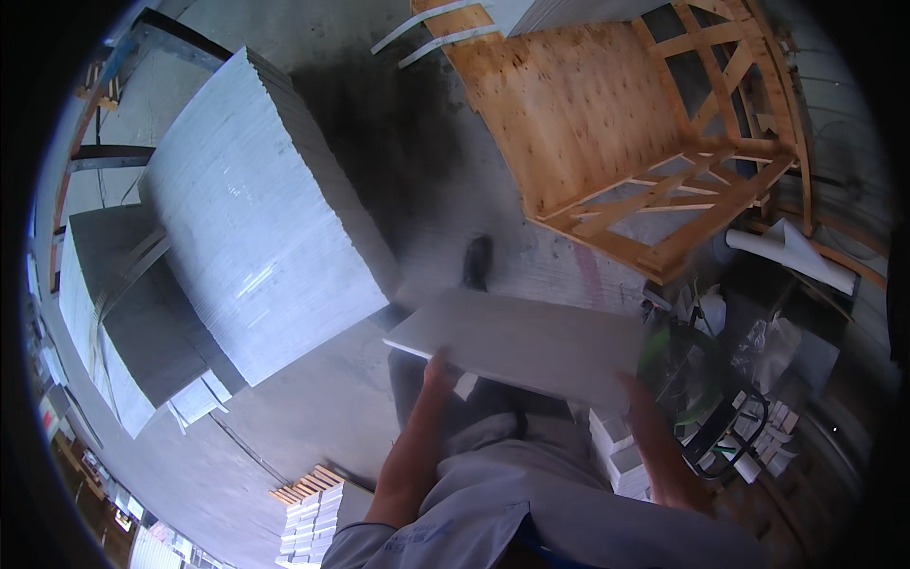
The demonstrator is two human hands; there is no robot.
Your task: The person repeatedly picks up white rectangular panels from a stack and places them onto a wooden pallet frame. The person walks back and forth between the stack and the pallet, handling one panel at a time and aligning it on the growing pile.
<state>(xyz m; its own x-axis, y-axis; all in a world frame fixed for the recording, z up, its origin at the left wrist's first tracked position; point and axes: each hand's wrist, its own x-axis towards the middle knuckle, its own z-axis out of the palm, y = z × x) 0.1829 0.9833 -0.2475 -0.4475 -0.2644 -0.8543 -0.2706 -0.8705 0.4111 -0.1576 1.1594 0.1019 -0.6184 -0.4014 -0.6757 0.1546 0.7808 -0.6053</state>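
Grey slab (517,337) just off centre toward 4 o'clock, left grip (439,367) and right grip (633,389) holding its near side. Looks stiff, probably hefty, maybe chippy; I'd grab near both ends.

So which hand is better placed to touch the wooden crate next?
Probably the right hand: it holds the grey board at the end nearer the wooden crate. The left hand holds it too, but farther left, away from the crate.
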